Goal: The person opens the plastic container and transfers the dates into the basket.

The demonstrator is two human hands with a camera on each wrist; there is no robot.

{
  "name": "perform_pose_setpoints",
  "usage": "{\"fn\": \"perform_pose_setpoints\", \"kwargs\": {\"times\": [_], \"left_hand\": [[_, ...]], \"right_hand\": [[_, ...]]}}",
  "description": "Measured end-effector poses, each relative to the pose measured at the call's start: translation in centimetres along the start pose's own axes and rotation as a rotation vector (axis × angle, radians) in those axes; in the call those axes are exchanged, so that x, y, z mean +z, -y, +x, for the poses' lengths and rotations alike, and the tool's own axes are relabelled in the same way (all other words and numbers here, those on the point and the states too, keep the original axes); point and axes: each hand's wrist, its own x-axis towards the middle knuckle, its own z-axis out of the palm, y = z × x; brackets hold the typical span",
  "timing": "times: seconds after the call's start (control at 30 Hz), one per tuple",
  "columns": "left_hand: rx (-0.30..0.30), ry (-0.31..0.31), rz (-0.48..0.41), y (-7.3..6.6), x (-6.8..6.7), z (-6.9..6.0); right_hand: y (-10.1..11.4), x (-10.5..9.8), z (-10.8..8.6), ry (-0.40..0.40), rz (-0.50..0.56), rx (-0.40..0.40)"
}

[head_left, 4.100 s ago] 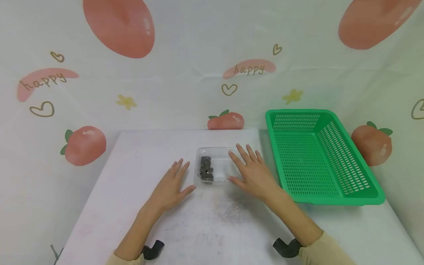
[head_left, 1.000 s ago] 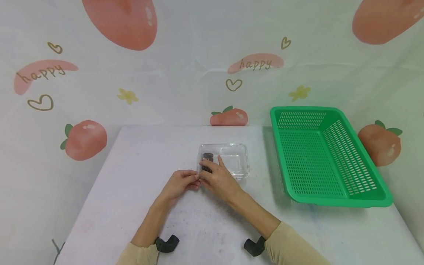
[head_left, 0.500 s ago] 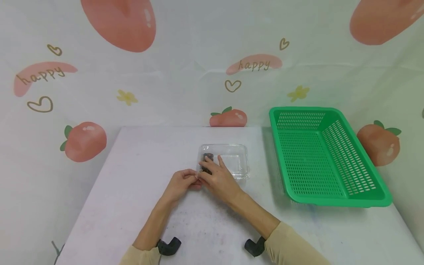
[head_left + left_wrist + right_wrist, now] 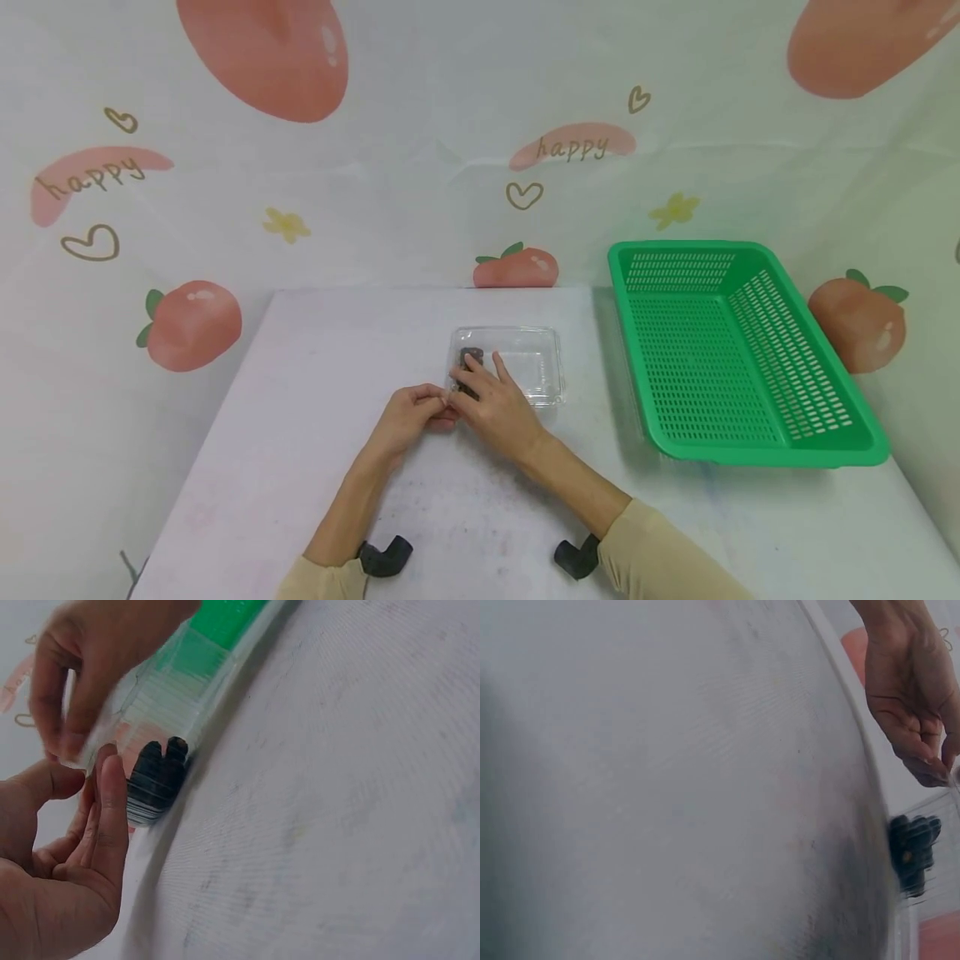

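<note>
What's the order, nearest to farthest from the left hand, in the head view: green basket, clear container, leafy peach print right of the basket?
From the left hand:
1. Clear container: its front-left corner is at the fingertips.
2. Green basket: on the right, past the container.
3. Peach print: on the backdrop, farther right, beyond the basket.

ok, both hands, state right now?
Left hand: closed, pinching the clear container at its near-left corner.
Right hand: closed, pinching the container at that same corner.
</note>
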Motion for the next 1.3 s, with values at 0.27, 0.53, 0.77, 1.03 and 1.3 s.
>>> {"fn": "perform_pose_setpoints", "kwargs": {"times": [0.27, 0.53, 0.77, 1.03, 1.3], "left_hand": [[-0.004, 0.007, -0.018, 0.1, 0.1, 0.2], [-0.033, -0.029, -0.007, -0.2, 0.1, 0.1], [-0.049, -0.044, -0.017, -0.3, 0.2, 0.2], [-0.057, -0.007, -0.05, -0.6, 0.1, 0.3], [-0.063, 0.003, -0.026, -0.9, 0.2, 0.0]], "right_hand": [[-0.4, -0.6, 1.0, -0.102, 0.059, 0.054], [-0.6, -0.7, 1.4, -0.118, 0.033, 0.029], [-1.0, -1.1, 2.0, -0.153, 0.018, 0.029], [-1.7, -2.2, 3.3, -0.191, 0.042, 0.072], [-3.3, -3.5, 5.8, -0.22, -0.007, 0.086]]}}
